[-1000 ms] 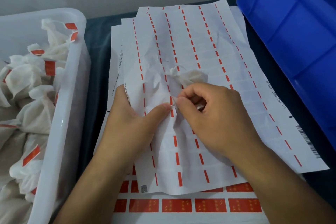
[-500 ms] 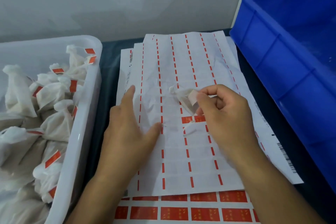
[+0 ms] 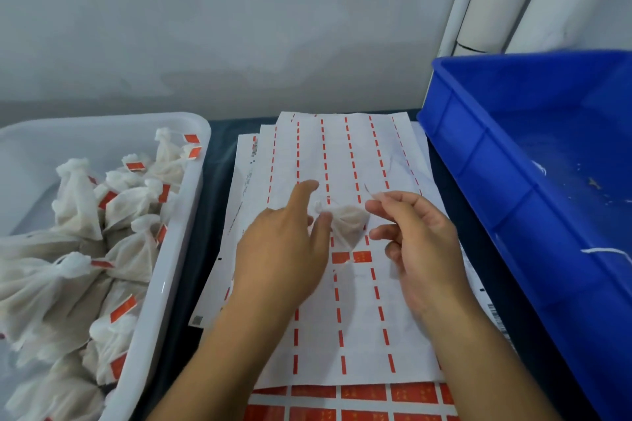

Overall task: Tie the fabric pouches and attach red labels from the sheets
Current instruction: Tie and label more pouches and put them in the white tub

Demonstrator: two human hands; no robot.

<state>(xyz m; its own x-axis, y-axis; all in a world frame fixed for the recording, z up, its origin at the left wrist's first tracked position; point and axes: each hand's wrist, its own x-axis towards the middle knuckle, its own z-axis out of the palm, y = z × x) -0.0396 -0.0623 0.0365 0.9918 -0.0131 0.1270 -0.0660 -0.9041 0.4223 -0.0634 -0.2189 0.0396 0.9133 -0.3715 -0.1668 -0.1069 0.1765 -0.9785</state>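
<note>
The blue crate [image 3: 533, 181] fills my three o'clock side. It looks nearly empty but for stray bits of thread, which I take to mean few untied pouches are left. At nine o'clock the white tub [image 3: 164, 284] holds the finished pouches [image 3: 113, 215], each knotted with a red tag showing, within easy reach for dropping the next one in.

Straight ahead at twelve, the label sheets [image 3: 342, 335] lie stacked flat in front of me. The top one is mostly peeled, only thin red strips left between blanks, and a fuller sheet of red labels [image 3: 362, 393] peeks out at six o'clock.

My left hand [image 3: 284, 249] is over the sheet with its fingers mostly straight, thumb and forefinger pinching the tied neck of the pouch [image 3: 349, 220] so that it stays put. The pouch rests just above the sheet, between my two hands.

My right hand [image 3: 424, 243], at two o'clock from the pouch, has its fingers curled, the tips pinching something thin and pale; I judge it the string's end, drawn out to take a label. Two red labels [image 3: 352, 257] remain just below the pouch, handy for peeling.
</note>
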